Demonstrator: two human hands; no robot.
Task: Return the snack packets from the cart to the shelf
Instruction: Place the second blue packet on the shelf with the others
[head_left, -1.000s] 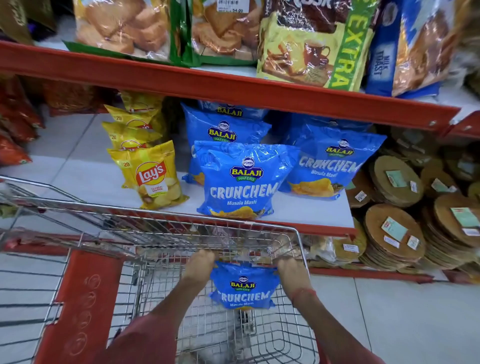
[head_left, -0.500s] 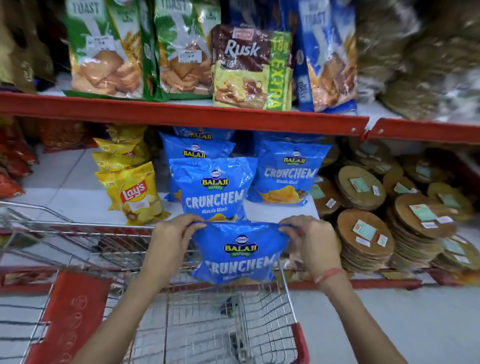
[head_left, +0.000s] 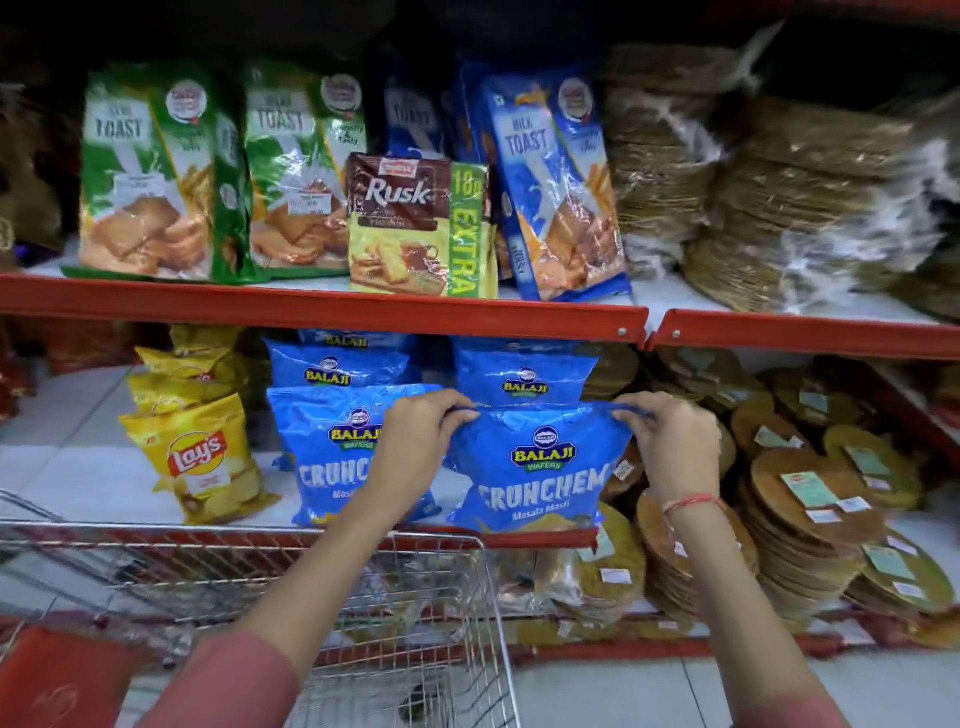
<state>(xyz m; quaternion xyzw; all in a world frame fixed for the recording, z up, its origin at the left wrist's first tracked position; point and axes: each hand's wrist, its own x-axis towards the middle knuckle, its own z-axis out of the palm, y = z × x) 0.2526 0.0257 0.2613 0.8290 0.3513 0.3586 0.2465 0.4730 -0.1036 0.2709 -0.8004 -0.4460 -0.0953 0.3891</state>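
Fingers (head_left: 457, 402) pinching blue packet (head_left: 540, 467), both hands

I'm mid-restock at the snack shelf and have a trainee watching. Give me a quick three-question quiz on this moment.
1. True or false: both hands pinch the top edge of the blue Balaji Crunchem packet.
2. Which packet stands directly left of the Crunchem row: A) Lay's packet B) Rusk packet C) Milk Toast packet?
3. Fill in: the left hand partly covers another ___ packet.

Key: 1 true; 2 A; 3 Crunchem. The right hand has a grip on the far corner.
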